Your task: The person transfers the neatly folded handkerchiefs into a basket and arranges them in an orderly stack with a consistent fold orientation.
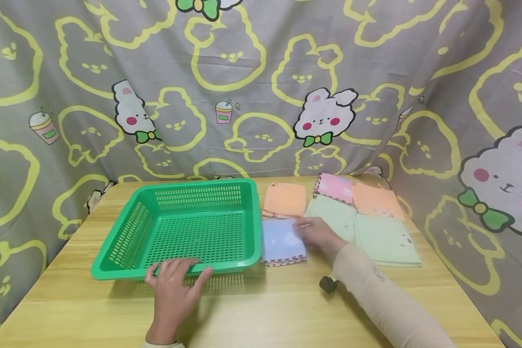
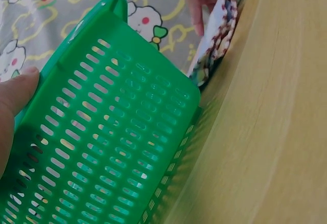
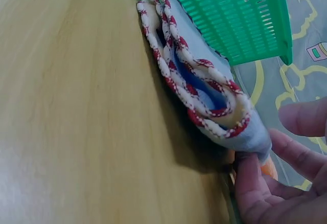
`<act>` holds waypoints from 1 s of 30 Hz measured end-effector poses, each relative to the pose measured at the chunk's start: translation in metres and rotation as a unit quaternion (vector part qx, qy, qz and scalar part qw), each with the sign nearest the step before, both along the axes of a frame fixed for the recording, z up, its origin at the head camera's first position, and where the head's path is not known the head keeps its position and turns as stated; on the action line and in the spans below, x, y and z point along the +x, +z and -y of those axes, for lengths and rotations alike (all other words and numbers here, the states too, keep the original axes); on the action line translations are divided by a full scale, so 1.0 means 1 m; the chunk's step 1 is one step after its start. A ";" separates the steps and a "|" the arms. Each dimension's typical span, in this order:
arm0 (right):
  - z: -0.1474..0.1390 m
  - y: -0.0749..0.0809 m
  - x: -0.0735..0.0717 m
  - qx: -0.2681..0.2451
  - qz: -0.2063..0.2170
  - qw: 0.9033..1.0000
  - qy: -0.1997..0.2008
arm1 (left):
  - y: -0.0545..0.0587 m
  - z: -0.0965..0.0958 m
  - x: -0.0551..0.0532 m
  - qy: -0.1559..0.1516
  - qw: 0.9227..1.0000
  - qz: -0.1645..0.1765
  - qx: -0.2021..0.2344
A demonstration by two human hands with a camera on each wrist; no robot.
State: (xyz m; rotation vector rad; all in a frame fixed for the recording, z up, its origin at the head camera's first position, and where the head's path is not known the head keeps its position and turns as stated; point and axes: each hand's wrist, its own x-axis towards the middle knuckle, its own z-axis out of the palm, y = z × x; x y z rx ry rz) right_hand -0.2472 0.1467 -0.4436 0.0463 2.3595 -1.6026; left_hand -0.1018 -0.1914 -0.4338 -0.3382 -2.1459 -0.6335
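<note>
My left hand [image 1: 172, 288] grips the near rim of a green plastic basket [image 1: 254, 232], fingers over the edge and thumb on the outer side. In the left wrist view, the thumb [image 2: 23, 93] lies against the slotted basket wall [image 2: 92, 147]. To the basket's right lies a folded blue towel [image 1: 282, 241] with a red-and-white braided edge. My right hand [image 1: 319, 234] touches the towel's right side. In the right wrist view, its fingertips meet the folded end of the towel [image 3: 204, 96], one finger low at its underside, while the thumb [image 3: 304, 117] stands apart.
Behind the blue towel is a folded orange towel [image 1: 285, 199]. Farther right lie a pink one [image 1: 335, 187], another orange one [image 1: 378, 200] and green ones [image 1: 387, 239]. A small black object [image 1: 328, 284] shows by the right forearm. A patterned curtain [image 1: 261, 96] borders the wooden table [image 1: 261, 314].
</note>
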 end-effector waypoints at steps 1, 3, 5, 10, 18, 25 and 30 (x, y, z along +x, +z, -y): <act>0.001 0.000 0.001 -0.005 0.003 1.000 0.001 | 0.000 0.000 0.000 0.000 1.000 0.000 0.000; 0.002 0.001 0.002 -0.018 0.005 1.000 0.012 | 0.000 0.000 0.000 0.000 1.000 0.001 0.000; 0.004 0.001 0.002 -0.037 0.014 0.999 0.017 | 0.000 0.000 0.000 0.001 1.000 0.002 0.002; 0.008 0.000 0.002 -0.065 0.019 0.997 0.027 | -0.001 0.000 0.000 0.002 1.000 0.001 0.001; 0.008 0.002 0.005 -0.072 0.013 0.996 0.046 | -0.002 0.000 0.000 -0.004 1.000 -0.003 0.001; 0.005 0.000 0.008 -0.053 0.003 0.995 0.089 | -0.001 0.001 0.000 -0.008 1.000 0.004 -0.001; 0.006 0.001 0.008 -0.039 0.000 0.996 0.082 | -0.001 0.001 0.000 -0.008 1.000 0.004 -0.001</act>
